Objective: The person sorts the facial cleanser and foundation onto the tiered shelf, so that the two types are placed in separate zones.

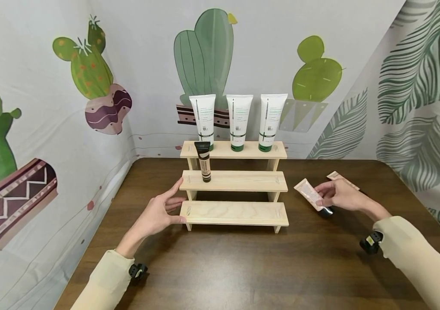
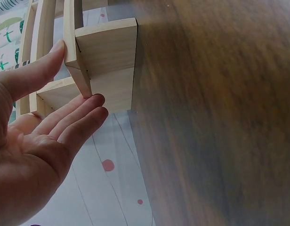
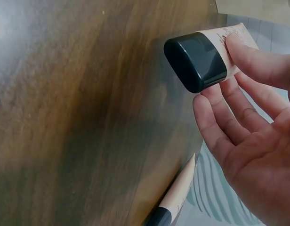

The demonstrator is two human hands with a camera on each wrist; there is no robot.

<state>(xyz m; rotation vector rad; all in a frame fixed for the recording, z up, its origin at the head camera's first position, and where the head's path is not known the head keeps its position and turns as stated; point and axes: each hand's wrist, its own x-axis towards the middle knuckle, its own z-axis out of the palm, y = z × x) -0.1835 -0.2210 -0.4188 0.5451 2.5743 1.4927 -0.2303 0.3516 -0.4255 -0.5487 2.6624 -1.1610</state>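
Observation:
My right hand (image 1: pixel 338 196) pinches a flat pink cosmetic tube (image 1: pixel 308 193) with a glossy black cap (image 3: pixel 197 61), between thumb and fingers. The tube is tilted, cap toward me, to the right of a three-tier wooden display stand (image 1: pixel 235 214). At the stand's left end is my left hand (image 1: pixel 157 213), fingers extended; in the left wrist view its thumb (image 2: pixel 53 59) and fingertips touch the wood of the tiers. A small black-and-beige tube (image 1: pixel 205 165) stands upright on the middle tier, toward its left end.
Three white tubes with green caps (image 1: pixel 237 122) stand in a row on the top tier. Another pink tube with a dark cap (image 1: pixel 341 178) lies on the brown table (image 1: pixel 235 267) behind my right hand. A cactus-print cloth (image 1: pixel 150 56) hangs behind.

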